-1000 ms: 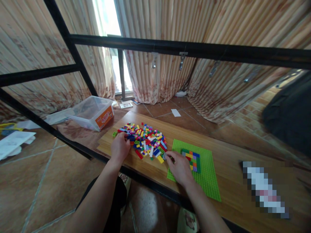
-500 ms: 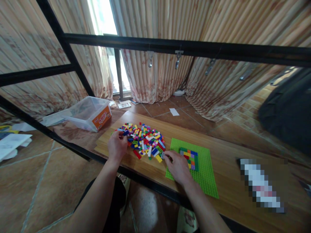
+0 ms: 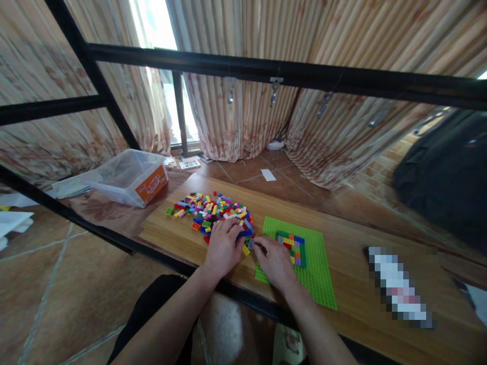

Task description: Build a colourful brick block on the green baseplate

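My left hand (image 3: 224,248) is closed on a dark blue toy brick (image 3: 245,233) over the right-hand side of a heap of mixed toy bricks (image 3: 213,207). Close beside it, my right hand (image 3: 278,263) pinches a small grey brick (image 3: 251,244) at the left edge of a green baseplate (image 3: 317,284). A flat patch of coloured bricks (image 3: 292,244), bordered partly in green and blue, is fixed on the upper part of that baseplate. My right hand partly covers the patch's lower left side.
The wooden bench (image 3: 350,253) carries everything, with a pixelated oblong item (image 3: 399,289) on its right. A clear plastic bin (image 3: 122,177) with an orange label stands left on the floor. Black metal bars (image 3: 243,66) with hanging clips cross in front of the curtains.
My left hand has moved right across the brick heap with the dark blue brick, coming close to my right hand. The right hand keeps its pinch. The whole view has shifted slightly.
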### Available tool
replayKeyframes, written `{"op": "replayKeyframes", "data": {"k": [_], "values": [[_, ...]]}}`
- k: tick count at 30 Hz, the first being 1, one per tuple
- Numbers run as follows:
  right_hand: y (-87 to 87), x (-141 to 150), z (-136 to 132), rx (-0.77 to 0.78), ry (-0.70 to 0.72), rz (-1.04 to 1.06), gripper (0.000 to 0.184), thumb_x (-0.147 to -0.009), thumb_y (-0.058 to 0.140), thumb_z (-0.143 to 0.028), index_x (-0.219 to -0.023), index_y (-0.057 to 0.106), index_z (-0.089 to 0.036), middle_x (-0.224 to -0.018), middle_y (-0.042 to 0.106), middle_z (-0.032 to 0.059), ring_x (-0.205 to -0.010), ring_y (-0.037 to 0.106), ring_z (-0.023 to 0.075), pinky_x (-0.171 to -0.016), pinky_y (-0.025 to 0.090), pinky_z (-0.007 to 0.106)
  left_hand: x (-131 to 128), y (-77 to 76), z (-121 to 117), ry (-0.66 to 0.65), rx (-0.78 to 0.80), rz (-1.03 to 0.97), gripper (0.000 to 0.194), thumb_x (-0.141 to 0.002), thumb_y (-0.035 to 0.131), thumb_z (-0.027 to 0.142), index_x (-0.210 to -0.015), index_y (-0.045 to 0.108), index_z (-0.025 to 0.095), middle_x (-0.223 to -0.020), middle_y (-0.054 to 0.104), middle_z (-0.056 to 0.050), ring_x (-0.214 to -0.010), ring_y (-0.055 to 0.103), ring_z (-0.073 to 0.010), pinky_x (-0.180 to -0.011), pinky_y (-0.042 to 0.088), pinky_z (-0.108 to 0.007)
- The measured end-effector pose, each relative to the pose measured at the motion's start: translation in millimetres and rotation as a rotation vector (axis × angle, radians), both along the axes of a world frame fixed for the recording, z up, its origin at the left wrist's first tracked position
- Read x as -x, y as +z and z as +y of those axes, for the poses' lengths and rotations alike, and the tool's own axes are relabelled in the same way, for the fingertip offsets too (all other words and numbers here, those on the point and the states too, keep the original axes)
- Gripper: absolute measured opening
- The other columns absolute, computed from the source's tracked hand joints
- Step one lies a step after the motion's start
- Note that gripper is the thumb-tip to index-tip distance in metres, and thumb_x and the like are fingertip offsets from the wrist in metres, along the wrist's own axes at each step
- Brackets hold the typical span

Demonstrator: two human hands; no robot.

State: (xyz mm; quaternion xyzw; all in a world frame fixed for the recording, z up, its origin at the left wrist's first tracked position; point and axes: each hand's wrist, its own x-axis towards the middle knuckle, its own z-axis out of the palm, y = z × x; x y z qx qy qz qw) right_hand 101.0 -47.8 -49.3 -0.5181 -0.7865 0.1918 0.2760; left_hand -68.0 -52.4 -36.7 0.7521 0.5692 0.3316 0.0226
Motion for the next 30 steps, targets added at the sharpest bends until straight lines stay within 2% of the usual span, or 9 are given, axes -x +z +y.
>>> {"op": "replayKeyframes", "data": {"k": [5, 9, 12, 14, 17, 20, 22, 25, 30], "values": [[0.6, 1, 0, 0.002, 0.002, 0.014, 0.018, -0.091, 0.052, -0.019, -0.097, 0.069, -0.021, -0.097, 0.072, 0.0051, -0.088, 0.066, 0.0187, -0.081, 0.047, 0.030, -3, -1.3, 3, 0.032, 0.037, 0.028, 0.016, -0.081, 0.065, 0.020, -0.097, 0.065, 0.020, -0.118, 0.061, -0.008, -0.107, 0.054, -0.0266, -0.093, 0.044, -0.044], [2.3, 1, -1, 0.003, 0.000, 0.016, 0.018, -0.091, 0.052, -0.019, -0.096, 0.069, -0.020, -0.097, 0.072, 0.0055, -0.089, 0.067, 0.0196, -0.081, 0.047, 0.031, 0, -3.0, 3, 0.034, 0.008, -0.046, 0.015, -0.084, 0.062, 0.024, -0.098, 0.066, 0.020, -0.118, 0.061, -0.009, -0.108, 0.056, -0.0254, -0.095, 0.045, -0.043], [2.3, 1, -1, 0.000, 0.001, 0.014, 0.019, -0.091, 0.051, -0.020, -0.096, 0.069, -0.020, -0.097, 0.073, 0.0053, -0.089, 0.067, 0.0198, -0.081, 0.048, 0.031, 11, -1.4, 8, 0.097, -0.039, -0.137, 0.016, -0.087, 0.055, 0.019, -0.097, 0.066, 0.019, -0.113, 0.063, -0.009, -0.106, 0.057, -0.0232, -0.096, 0.046, -0.040], [1.6, 0, 0, -0.008, 0.000, 0.010, 0.020, -0.091, 0.050, -0.020, -0.096, 0.069, -0.021, -0.097, 0.073, 0.0052, -0.089, 0.067, 0.0197, -0.081, 0.048, 0.031, 26, 1.8, 13, 0.196, -0.064, -0.198, 0.020, -0.086, 0.051, 0.015, -0.098, 0.067, 0.019, -0.112, 0.064, -0.009, -0.107, 0.058, -0.0226, -0.098, 0.046, -0.039], [0.1, -2, 0, -0.026, -0.003, 0.006, 0.020, -0.091, 0.050, -0.021, -0.096, 0.069, -0.021, -0.097, 0.073, 0.0057, -0.089, 0.068, 0.0198, -0.081, 0.049, 0.031, 60, 8.6, 21, 0.445, -0.058, -0.246, 0.026, -0.083, 0.050, 0.013, -0.103, 0.066, 0.016, -0.112, 0.065, -0.011, -0.110, 0.058, -0.0247, -0.101, 0.044, -0.040], [-0.2, -3, 0, -0.027, -0.006, -0.003, 0.021, -0.091, 0.050, -0.022, -0.095, 0.070, -0.021, -0.096, 0.073, 0.0058, -0.088, 0.068, 0.0202, -0.079, 0.049, 0.031, 100, 12.6, 27, 0.757, 0.019, -0.234, 0.036, -0.081, 0.051, 0.018, -0.114, 0.063, 0.009, -0.114, 0.066, -0.016, -0.111, 0.058, -0.0288, -0.101, 0.044, -0.042], [0.6, -2, -1, -0.026, -0.006, -0.004, 0.021, -0.091, 0.049, -0.022, -0.094, 0.070, -0.021, -0.096, 0.074, 0.0058, -0.087, 0.068, 0.0202, -0.078, 0.049, 0.031, 124, 11.1, 31, 0.880, 0.082, -0.179, 0.045, -0.080, 0.053, 0.024, -0.121, 0.060, 0.006, -0.120, 0.063, -0.019, -0.116, 0.055, -0.0319, -0.103, 0.040, -0.044], [2.3, -1, -1, -0.034, -0.002, 0.009, 0.021, -0.091, 0.049, -0.022, -0.094, 0.070, -0.020, -0.097, 0.073, 0.0062, -0.088, 0.068, 0.0197, -0.080, 0.049, 0.031, 145, 4.0, 35, 0.892, 0.175, -0.080, 0.050, -0.079, 0.050, 0.020, -0.127, 0.056, 0.005, -0.124, 0.061, -0.020, -0.121, 0.053, -0.0319, -0.104, 0.038, -0.043], [4.2, 1, -1, -0.020, 0.012, 0.001, 0.022, -0.091, 0.048, -0.022, -0.094, 0.070, -0.020, -0.097, 0.074, 0.0061, -0.089, 0.069, 0.0196, -0.081, 0.050, 0.031, 156, -4.5, 39, 0.840, 0.264, -0.040, 0.035, -0.078, 0.049, 0.017, -0.106, 0.070, 0.011, -0.110, 0.067, -0.019, -0.107, 0.060, -0.0319, -0.096, 0.044, -0.043]]}}
